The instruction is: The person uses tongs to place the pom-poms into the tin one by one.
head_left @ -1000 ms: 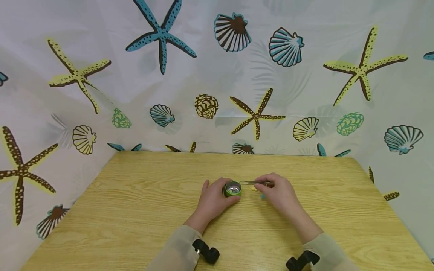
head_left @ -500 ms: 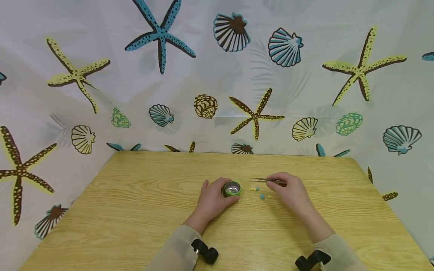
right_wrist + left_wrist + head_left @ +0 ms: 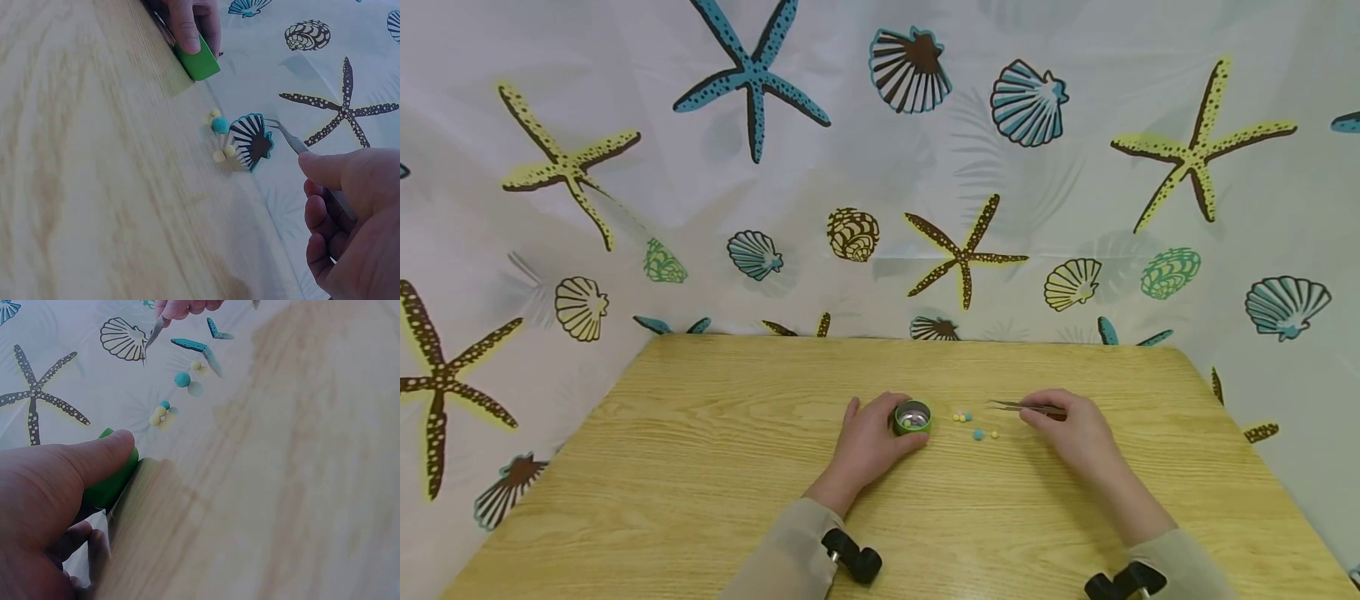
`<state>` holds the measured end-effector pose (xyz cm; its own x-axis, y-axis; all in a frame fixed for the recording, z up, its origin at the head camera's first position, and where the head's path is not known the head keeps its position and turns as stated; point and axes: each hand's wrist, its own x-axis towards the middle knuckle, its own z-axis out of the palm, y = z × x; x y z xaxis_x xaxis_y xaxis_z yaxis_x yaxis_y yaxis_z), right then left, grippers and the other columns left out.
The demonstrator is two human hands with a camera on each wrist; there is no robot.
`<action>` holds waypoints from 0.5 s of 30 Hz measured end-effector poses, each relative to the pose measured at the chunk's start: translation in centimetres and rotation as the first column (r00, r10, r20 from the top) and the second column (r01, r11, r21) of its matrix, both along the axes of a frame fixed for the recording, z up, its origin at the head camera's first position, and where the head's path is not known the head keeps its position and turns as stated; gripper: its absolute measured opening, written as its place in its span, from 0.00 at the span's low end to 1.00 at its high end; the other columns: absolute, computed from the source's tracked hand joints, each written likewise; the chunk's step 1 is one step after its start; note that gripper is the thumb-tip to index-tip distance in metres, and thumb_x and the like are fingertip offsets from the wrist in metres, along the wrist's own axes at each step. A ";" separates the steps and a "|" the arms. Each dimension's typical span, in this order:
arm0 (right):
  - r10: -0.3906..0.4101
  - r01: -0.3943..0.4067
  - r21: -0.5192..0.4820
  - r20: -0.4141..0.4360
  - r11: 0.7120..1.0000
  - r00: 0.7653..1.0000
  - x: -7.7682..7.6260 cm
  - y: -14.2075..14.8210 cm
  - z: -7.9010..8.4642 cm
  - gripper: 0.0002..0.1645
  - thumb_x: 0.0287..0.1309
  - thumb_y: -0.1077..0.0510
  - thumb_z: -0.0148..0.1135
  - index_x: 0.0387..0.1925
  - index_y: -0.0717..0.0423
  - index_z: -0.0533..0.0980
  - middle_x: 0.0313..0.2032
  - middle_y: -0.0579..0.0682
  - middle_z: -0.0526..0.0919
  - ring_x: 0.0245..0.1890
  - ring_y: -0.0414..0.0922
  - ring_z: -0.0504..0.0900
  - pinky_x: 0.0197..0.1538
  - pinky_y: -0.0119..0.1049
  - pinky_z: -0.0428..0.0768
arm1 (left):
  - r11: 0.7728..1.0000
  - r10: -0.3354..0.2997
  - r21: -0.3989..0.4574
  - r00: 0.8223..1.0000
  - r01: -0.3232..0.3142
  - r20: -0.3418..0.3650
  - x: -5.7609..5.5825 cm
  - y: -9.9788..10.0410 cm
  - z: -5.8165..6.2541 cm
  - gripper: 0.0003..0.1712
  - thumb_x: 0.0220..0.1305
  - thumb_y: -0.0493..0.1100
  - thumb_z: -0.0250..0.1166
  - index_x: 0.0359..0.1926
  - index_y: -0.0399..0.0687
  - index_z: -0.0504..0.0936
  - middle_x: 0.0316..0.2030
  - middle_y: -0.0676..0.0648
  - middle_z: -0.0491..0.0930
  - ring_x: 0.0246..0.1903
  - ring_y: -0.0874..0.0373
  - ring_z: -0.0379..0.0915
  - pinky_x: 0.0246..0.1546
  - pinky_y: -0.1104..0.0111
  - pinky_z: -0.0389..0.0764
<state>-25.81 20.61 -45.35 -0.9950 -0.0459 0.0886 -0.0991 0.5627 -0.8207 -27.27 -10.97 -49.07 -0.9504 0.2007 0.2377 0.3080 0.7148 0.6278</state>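
Note:
My left hand (image 3: 871, 440) holds a small round green tin (image 3: 917, 432) from its left side, thumb at the near side. The tin stands mouth up on the table, silvery inside, with a small yellowish ball (image 3: 907, 423) showing within. In my right hand (image 3: 1078, 432) I pinch thin metal tweezers (image 3: 294, 142), their bent tips pointing left and apart, with nothing between them. Left of and below the tips lie small balls: a cluster of yellow and blue balls (image 3: 962, 417), a larger blue ball (image 3: 978, 435) and a yellow ball (image 3: 995, 435).
The wooden table (image 3: 700, 467) reaches back to a pale curtain (image 3: 820, 167) printed with shells and starfish, which also hangs at both sides. Black camera mounts (image 3: 852, 557) sit on both sleeves.
My right hand has drawn the tweezers rightward, away from the tin's rim and past the clustered balls, uncovering the balls on the table. The left hand has stayed at the tin.

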 end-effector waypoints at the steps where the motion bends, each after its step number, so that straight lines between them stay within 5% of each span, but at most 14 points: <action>1: 0.004 -0.003 -0.002 0.005 1.000 1.000 0.1 0.3 0.0 0.18 0.78 0.51 0.70 0.61 0.56 0.87 0.58 0.56 0.88 0.56 0.54 0.87 0.56 0.46 0.87 | 1.000 0.001 -0.002 1.000 -0.001 -0.001 0.0 0.0 0.0 0.35 0.66 0.51 0.83 0.68 0.42 0.83 0.63 0.41 0.86 0.66 0.42 0.81 0.83 0.35 0.46; 7: 0.020 -0.020 0.015 -0.001 1.000 1.000 0.5 1.6 -0.3 0.17 0.77 0.51 0.72 0.59 0.55 0.88 0.57 0.55 0.88 0.51 0.50 0.86 0.49 0.38 0.85 | 1.000 0.002 -0.004 1.000 -0.002 0.001 0.0 0.1 0.1 0.35 0.66 0.51 0.83 0.68 0.42 0.83 0.62 0.42 0.86 0.65 0.42 0.81 0.83 0.35 0.47; 15: 0.031 -0.031 0.051 -0.001 0.998 1.000 0.6 2.7 -0.8 0.13 0.76 0.53 0.73 0.55 0.54 0.90 0.55 0.54 0.88 0.50 0.48 0.84 0.50 0.40 0.83 | 1.000 0.001 -0.008 1.000 -0.001 -0.002 0.0 0.0 0.1 0.35 0.66 0.51 0.83 0.68 0.42 0.83 0.62 0.42 0.86 0.66 0.42 0.80 0.83 0.35 0.47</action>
